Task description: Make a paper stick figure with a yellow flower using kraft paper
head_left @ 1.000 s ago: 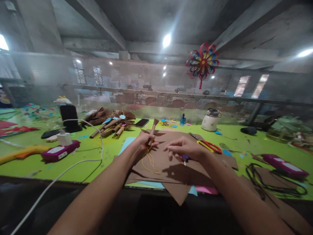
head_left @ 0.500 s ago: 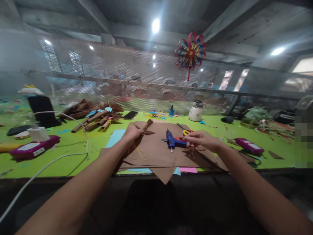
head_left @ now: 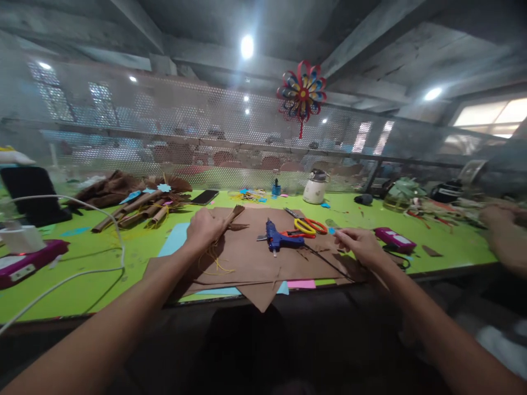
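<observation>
My left hand [head_left: 205, 227] is closed round a narrow brown paper roll [head_left: 233, 215] with a frayed upper end. Yellow strings [head_left: 218, 266] trail below it. My right hand [head_left: 357, 243] hovers by the right edge of the brown paper sheets [head_left: 247, 247], its thumb and fingers pinched together. A small blue scrap [head_left: 331, 231] shows at those fingertips; whether it is gripped is unclear. Between my hands a blue glue gun [head_left: 284, 239] lies on the paper, its cord running right. Scissors [head_left: 307, 225] with yellow and orange handles lie just behind it.
Brown paper rolls [head_left: 135, 211] are piled at the left beside a phone [head_left: 205, 197]. A white jug [head_left: 315, 187] stands at the back. Purple power strips [head_left: 394, 240] flank the work area, and a white cable [head_left: 122, 241] curves across the left. Another person's hands [head_left: 504, 225] are at far right.
My right hand has moved right, away from the glue gun's handle, and its fingers are now pinched. My left hand still holds the paper roll. The whole view has shifted to the right.
</observation>
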`<state>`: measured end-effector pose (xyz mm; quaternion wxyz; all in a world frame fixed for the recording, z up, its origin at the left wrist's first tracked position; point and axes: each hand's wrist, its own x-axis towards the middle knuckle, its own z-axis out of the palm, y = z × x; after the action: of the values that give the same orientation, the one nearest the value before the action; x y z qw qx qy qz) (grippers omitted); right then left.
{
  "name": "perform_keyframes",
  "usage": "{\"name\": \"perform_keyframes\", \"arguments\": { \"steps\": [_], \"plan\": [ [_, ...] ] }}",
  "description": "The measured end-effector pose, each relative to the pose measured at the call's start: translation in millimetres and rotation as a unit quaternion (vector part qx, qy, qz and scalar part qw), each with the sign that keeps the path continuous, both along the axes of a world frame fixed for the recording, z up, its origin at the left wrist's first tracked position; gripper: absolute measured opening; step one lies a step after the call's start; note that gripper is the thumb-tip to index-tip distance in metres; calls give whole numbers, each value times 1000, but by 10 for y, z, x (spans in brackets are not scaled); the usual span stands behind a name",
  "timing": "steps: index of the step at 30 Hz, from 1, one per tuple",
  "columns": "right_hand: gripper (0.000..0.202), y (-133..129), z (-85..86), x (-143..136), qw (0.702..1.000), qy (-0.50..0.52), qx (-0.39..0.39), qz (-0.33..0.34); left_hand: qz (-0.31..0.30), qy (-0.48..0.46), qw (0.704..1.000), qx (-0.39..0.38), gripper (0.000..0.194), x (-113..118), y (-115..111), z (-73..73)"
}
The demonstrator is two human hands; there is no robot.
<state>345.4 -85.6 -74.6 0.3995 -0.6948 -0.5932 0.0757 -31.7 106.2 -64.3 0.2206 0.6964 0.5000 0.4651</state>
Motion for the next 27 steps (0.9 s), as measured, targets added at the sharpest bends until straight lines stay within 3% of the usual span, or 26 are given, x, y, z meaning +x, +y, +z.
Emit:
{"name": "perform_keyframes", "arguments": {
  "steps": [1,3,7,9,11,14,17,19,21,22,24,27],
  "plan": [
    [43,-6,-1,21,1000,-16,-3,-4,39,39,998,43,30,34,-44,72],
    [35,10,10,13,997,-76,-18,10,41,100,988,110,28,141,-154,210],
    [26,141,18,-143,973,-204,-75,80,-117,128,978,113,34,448,-462,307],
    [23,228,-8,-227,960,-240,-92,115,-212,119,966,86,36,581,-609,234],
    [18,300,-43,-268,954,-253,-104,127,-261,129,954,65,38,661,-695,112],
    [21,295,-52,-203,957,-249,-119,89,-246,129,958,72,39,671,-679,-57],
    [25,48,69,-3,963,-221,-142,63,-202,89,972,82,38,615,-571,-131],
    [28,-243,220,130,968,-171,-161,93,-167,66,980,84,38,591,-519,-132],
    [32,-548,384,189,959,-98,-208,166,-149,50,985,77,32,595,-507,-113],
    [32,-671,452,174,944,-84,-248,201,-152,42,985,71,25,605,-513,-102],
    [28,-796,529,49,933,-111,-276,204,-162,20,984,65,9,629,-538,-82],
    [27,-620,461,-295,938,-219,-207,169,-165,3,983,76,5,638,-561,-66]
  ]
}}
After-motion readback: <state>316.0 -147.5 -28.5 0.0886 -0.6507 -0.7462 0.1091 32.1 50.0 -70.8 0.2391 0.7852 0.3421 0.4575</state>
